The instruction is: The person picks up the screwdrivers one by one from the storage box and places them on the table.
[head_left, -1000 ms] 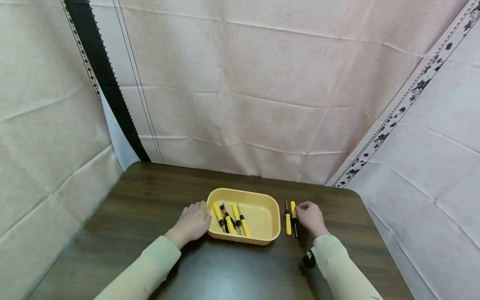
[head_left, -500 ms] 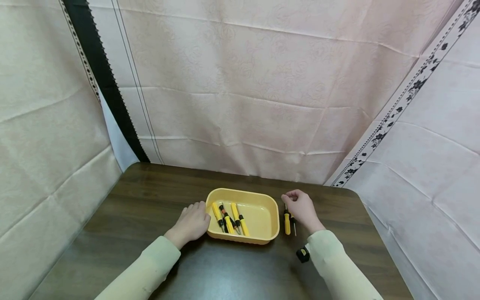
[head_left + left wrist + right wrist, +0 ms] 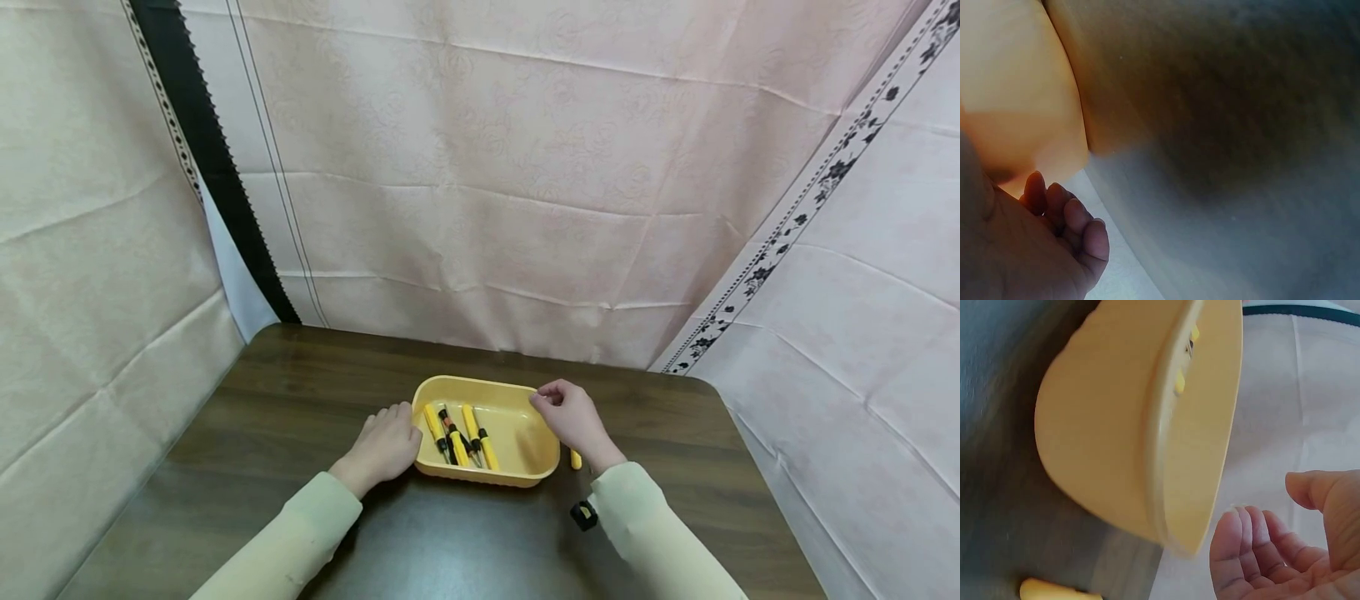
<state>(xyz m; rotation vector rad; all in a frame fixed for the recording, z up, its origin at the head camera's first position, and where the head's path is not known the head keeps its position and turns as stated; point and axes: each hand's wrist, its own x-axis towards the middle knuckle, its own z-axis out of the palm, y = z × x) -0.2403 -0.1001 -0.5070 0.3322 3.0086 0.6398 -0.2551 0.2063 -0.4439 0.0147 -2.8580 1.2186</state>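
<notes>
Several yellow-and-black screwdrivers point(image 3: 457, 437) lie in the left part of a yellow plastic tray point(image 3: 517, 479). My left hand point(image 3: 382, 442) holds the tray at its left end, with curled fingers point(image 3: 1077, 215) beside the wall; its thumb is hidden. Over the tray's right end is my right hand point(image 3: 573, 417). In the right wrist view, its thumb point(image 3: 1307, 487) stands apart from the bent fingers point(image 3: 1250, 550), with nothing visible between them. Beside the tray, a yellow screwdriver handle point(image 3: 575, 459) shows on the table; the rest is hidden by the right hand.
The dark wooden table point(image 3: 315, 375) runs back to a pale cloth backdrop point(image 3: 487, 208). Similar cloth hangs at both sides. A small black device point(image 3: 583, 515) sits at the right wrist.
My right hand has moved left from the screwdrivers on the table to the tray's right end, now covering most of them. The left hand and the tray have stayed in place.
</notes>
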